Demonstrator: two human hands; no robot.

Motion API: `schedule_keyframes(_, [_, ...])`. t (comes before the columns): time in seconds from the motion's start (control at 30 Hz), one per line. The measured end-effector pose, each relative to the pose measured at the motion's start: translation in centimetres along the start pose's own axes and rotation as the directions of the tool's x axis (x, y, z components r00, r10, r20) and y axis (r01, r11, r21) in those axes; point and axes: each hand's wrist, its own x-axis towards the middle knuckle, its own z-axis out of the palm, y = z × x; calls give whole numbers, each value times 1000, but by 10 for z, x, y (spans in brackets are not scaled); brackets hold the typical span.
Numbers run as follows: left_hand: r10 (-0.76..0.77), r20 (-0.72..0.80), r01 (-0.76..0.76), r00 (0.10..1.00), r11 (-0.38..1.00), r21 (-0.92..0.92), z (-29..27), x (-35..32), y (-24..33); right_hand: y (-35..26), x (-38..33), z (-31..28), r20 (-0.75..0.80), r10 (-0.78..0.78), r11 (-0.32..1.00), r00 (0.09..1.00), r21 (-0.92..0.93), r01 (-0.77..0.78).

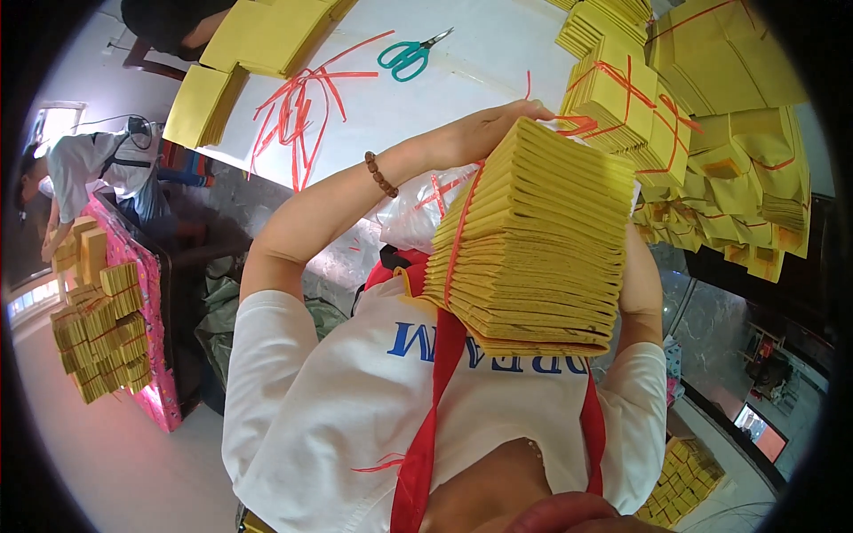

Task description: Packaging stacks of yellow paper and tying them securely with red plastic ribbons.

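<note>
A thick bundle of folded yellow paper [538, 240] is held upright against my chest, its many layered edges facing up toward me. One red plastic strip [459, 235] runs around its left side. My left hand [506, 120], with a beaded bracelet at the wrist, reaches across to the bundle's far end and grips it there; its fingertips are partly hidden. Beside those fingers are loose red strip ends [577, 126]. My right forearm [638, 284] comes up along the bundle's right side, and the bundle hides the right hand.
On the white table [471, 107] lie green-handled scissors [413, 58] and loose red strips [302, 111]. Yellow paper stacks [275, 35] stand at the far left, tied bundles [622, 98] at the right. Further left, another person [102, 169] bends over a pink-covered table [155, 355] with more bundles.
</note>
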Motion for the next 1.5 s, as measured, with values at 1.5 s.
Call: schedule_keyframes(1.5, [-180,596,-488,782,418,766,58,-17,169,44,-26,15,-95,-77,732,993,671,121])
